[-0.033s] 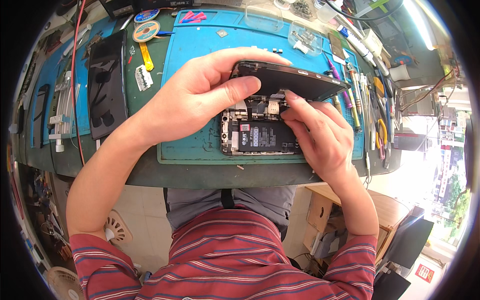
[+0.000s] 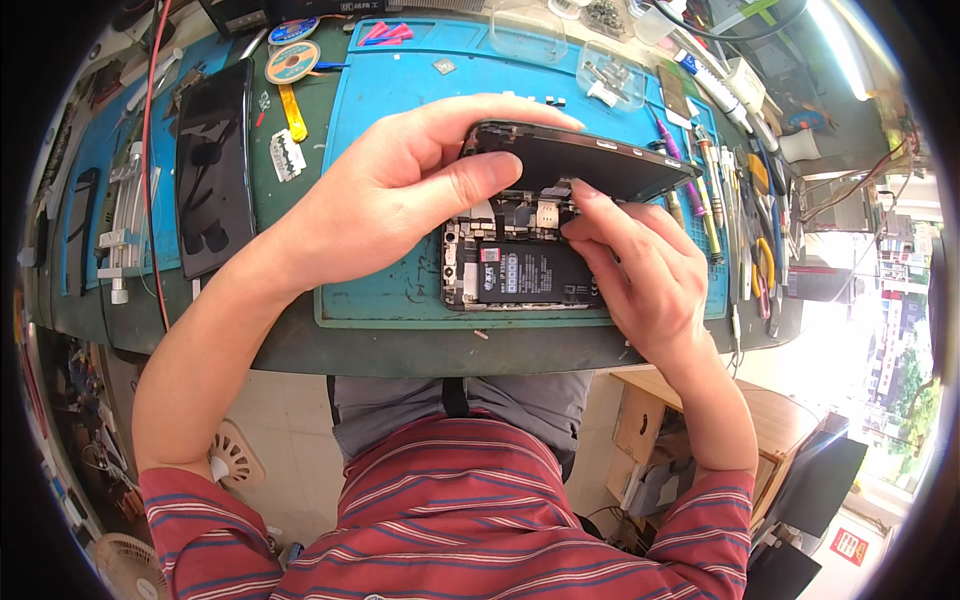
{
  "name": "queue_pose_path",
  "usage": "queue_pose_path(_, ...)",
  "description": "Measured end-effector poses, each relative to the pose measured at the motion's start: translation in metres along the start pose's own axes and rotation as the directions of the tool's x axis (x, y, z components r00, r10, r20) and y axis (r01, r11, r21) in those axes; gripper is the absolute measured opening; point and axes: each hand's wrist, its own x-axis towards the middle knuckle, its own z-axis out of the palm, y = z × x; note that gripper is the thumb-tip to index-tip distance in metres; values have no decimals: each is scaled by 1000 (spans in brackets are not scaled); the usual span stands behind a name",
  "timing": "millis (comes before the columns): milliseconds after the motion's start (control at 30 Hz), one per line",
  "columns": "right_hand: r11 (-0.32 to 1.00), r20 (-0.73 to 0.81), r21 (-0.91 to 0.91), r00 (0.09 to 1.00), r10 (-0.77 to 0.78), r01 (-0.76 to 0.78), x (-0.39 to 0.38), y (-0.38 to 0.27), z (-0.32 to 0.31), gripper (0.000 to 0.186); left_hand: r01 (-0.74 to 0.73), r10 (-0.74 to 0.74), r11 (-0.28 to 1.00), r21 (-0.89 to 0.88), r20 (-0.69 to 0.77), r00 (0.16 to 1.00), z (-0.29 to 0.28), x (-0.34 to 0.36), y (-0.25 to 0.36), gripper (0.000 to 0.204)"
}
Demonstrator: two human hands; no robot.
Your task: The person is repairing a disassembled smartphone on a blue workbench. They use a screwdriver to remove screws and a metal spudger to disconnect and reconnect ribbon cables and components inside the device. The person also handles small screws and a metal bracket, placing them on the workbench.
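An opened phone body (image 2: 462, 290) lies on the blue work mat (image 2: 380, 290), its black battery (image 2: 525, 272) and small metal-covered parts showing. Tilted up above its far side is the phone's screen assembly (image 2: 590, 165), dark inner face toward me. My left hand (image 2: 410, 180) grips the screen's left end, thumb on the inner face and fingers behind the far edge. At the gap between screen and body is my right hand (image 2: 645, 260), index finger and thumb bent close together by a flex cable (image 2: 556, 192). Whatever lies between those fingertips is hidden.
Left of the mat lies a dark screen panel (image 2: 215, 170), near a razor blade (image 2: 287, 156) and a tape spool (image 2: 293, 62). Clear plastic trays (image 2: 610, 75) stand at the back. Screwdrivers (image 2: 708, 170) and pliers (image 2: 765, 265) line the right side.
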Motion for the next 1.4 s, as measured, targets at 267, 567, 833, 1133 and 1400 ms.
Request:
queue_pose_path(267, 999, 15, 36, 1000, 10, -11, -2, 0, -3, 57, -5, 5, 1000, 7, -8, 1000, 0, -1, -1, 39)
queue_pose_path(567, 999, -16, 41, 1000, 6, -6, -4, 1, -4, 55, -4, 4, 1000, 5, -8, 1000, 1, 0, 0, 39)
queue_pose_path(833, 999, -9, 51, 1000, -3, 4, -7, 3, -2, 54, -26, 24, 997, 78, 20, 1000, 0, -2, 2, 40)
queue_pose_path(1133, 999, 3, 36, 1000, -9, 9, -6, 2, -2, 52, -30, 28, 998, 57, 26, 999, 1, -3, 2, 40)
queue_pose_path(1400, 999, 10, 44, 1000, -3, 2, -6, 4, -2, 52, -23, 22, 998, 59, 17, 1000, 0, -3, 1, 40)
